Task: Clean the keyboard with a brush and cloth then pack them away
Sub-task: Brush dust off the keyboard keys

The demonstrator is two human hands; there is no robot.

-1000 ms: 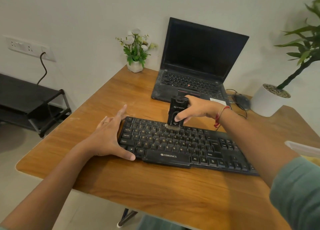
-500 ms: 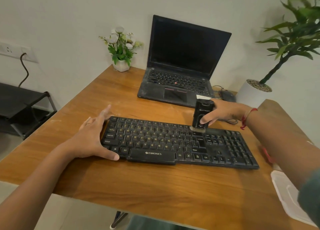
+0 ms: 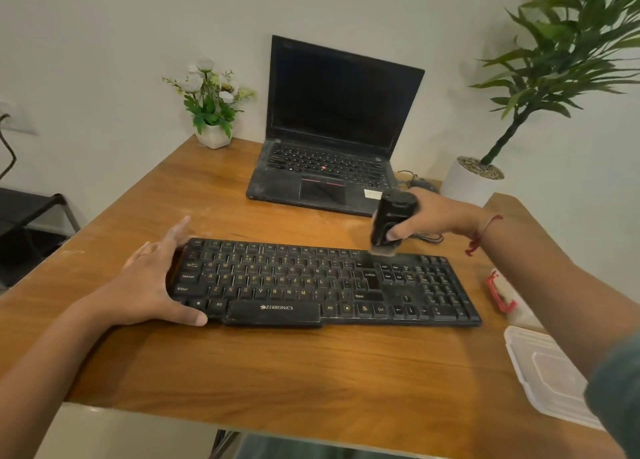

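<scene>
A black keyboard [image 3: 322, 284] lies across the middle of the wooden desk [image 3: 311, 372]. My left hand [image 3: 156, 278] rests at the keyboard's left end, thumb along its front edge and fingers spread along the side. My right hand [image 3: 426, 218] grips a black brush [image 3: 389, 223] held upright, its pale bristles touching the keyboard's top edge just left of the number pad. A clear plastic container with a red clip [image 3: 502, 294] sits right of the keyboard, partly behind my right forearm. No cloth is in view.
An open black laptop [image 3: 332, 140] stands at the back of the desk, a mouse [image 3: 420, 183] and cable beside it. A small white flower pot [image 3: 213, 135] is back left, a large potted plant [image 3: 472, 178] back right. A white lid [image 3: 543, 372] lies front right.
My right hand has swept the brush to the right along the keyboard's top row, from the middle to near the number pad. The view has shifted right. My left hand stays on the left end.
</scene>
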